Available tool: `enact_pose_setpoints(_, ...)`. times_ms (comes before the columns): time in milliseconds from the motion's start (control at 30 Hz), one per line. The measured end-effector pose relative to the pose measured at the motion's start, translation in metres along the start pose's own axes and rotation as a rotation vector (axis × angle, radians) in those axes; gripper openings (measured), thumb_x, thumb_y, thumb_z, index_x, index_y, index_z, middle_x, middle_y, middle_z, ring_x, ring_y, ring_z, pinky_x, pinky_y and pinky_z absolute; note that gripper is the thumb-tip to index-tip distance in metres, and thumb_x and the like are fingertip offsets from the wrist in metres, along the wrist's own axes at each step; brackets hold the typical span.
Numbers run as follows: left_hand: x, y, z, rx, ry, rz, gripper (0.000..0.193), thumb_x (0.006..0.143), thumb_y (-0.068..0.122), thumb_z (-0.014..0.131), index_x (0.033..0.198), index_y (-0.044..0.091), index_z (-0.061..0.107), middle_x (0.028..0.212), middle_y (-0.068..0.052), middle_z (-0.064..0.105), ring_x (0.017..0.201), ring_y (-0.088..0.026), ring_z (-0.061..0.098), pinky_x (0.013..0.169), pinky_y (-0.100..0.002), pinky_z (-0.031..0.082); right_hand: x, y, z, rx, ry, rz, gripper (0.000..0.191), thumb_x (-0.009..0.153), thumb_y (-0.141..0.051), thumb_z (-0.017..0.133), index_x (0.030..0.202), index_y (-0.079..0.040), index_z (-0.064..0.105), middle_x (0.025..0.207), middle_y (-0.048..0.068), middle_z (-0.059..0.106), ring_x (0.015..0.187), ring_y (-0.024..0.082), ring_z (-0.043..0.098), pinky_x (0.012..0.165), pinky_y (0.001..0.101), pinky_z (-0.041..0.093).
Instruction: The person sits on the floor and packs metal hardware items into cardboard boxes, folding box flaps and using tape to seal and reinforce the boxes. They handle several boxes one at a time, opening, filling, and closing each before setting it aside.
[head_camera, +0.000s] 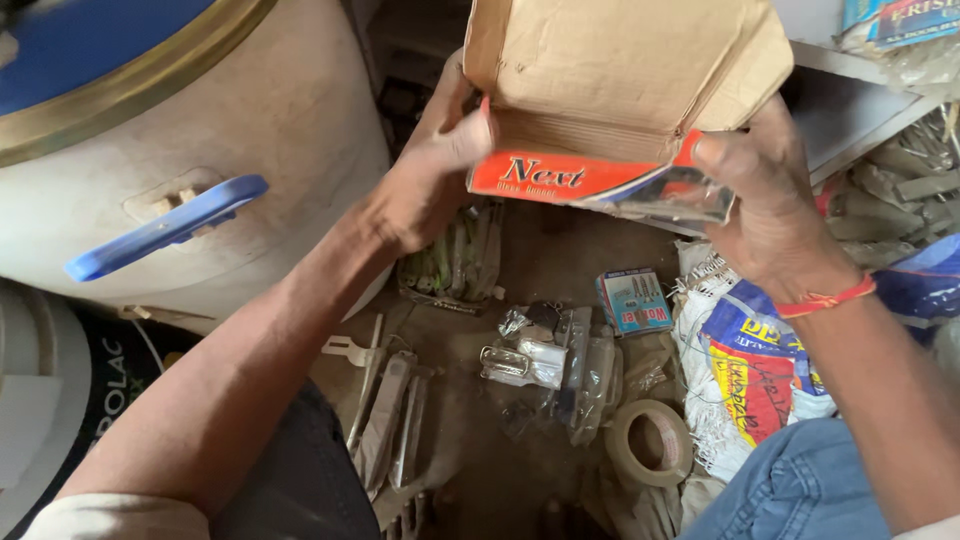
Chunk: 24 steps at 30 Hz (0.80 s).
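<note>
Two hands, left hand (440, 160) and right hand (770, 210), closed on opposite ends of open orange cardboard box (600, 110), flaps up, tilted toward view above tape roll (648, 442).

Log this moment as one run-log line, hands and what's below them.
left hand: grips cardboard box | right hand: grips box | flap: open | floor below: tape roll, small blue box, plastic packets

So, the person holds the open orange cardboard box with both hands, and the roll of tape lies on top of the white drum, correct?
Not quite. The roll of tape lies on the floor, lower right, not on the white drum. The head view shows it. Both the left hand and right hand do hold the open orange box.
</note>
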<state>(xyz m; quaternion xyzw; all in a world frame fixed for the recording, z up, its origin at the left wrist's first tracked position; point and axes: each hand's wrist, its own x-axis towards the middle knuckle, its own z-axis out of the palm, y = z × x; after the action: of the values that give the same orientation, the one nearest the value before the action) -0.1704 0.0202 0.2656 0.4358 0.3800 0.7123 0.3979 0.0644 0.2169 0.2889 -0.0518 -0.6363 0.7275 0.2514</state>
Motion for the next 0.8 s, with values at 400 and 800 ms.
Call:
enact_pose_setpoints(400, 0.005, -0.004, 0.016, 0.024, 0.187, -0.11, 0.07, 0.081, 0.038, 0.083, 0.138, 0.009, 0.054, 0.129, -0.008, 0.065, 0.114, -0.021, 0.068, 0.094, -0.041, 0.061, 0.002, 0.02, -0.028, 0.071, 0.161, 0.086, 0.069, 0.089, -0.056, 0.074, 0.134, -0.007, 0.056, 0.12, 0.01, 0.068, 0.112, 0.027, 0.069, 0.094, 0.0582, 0.061)
enact_pose_setpoints(800, 0.002, -0.017, 0.027, 0.27, 0.253, 0.048, 0.076, 0.09, 0.044, 0.077, 0.148, 0.004, 0.049, 0.138, -0.01, 0.062, 0.127, -0.017, 0.059, 0.109, -0.03, 0.048, 0.007, 0.006, -0.006, -0.041, 0.155, 0.153, 0.047, 0.097, -0.041, 0.065, 0.132, -0.014, 0.051, 0.129, 0.002, 0.059, 0.124, 0.032, 0.063, 0.102, 0.0625, 0.053)
